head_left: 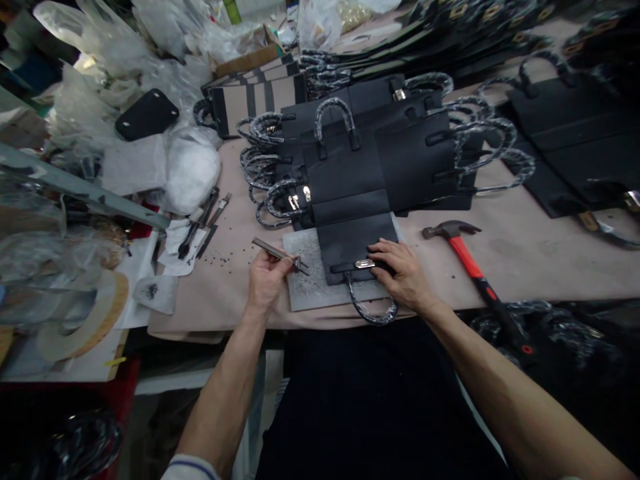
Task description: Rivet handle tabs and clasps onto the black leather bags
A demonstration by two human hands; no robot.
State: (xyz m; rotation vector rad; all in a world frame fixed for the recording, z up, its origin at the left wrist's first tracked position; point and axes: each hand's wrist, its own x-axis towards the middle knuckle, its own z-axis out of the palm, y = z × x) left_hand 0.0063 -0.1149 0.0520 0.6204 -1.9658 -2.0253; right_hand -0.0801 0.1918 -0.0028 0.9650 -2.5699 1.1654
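Observation:
My left hand (pixel 266 279) is closed around a slim metal punch (pixel 273 249) with two prongs at its end, held over the left part of a pale grey slab (pixel 305 283). My right hand (pixel 406 277) grips the right edge of a black leather bag panel (pixel 345 233), with fingers beside a shiny metal clasp (pixel 365 264). The near end of this panel lies on the slab. A handle wrapped in clear plastic (pixel 373 317) loops from it over the table's front edge.
A claw hammer (pixel 465 257) lies to the right, its handle past the table edge. More black bag panels (pixel 420 157) are stacked behind. Hand tools (pixel 200 223), scattered dark bits, a tape roll (pixel 85 320) and plastic bags (pixel 193 167) lie at the left.

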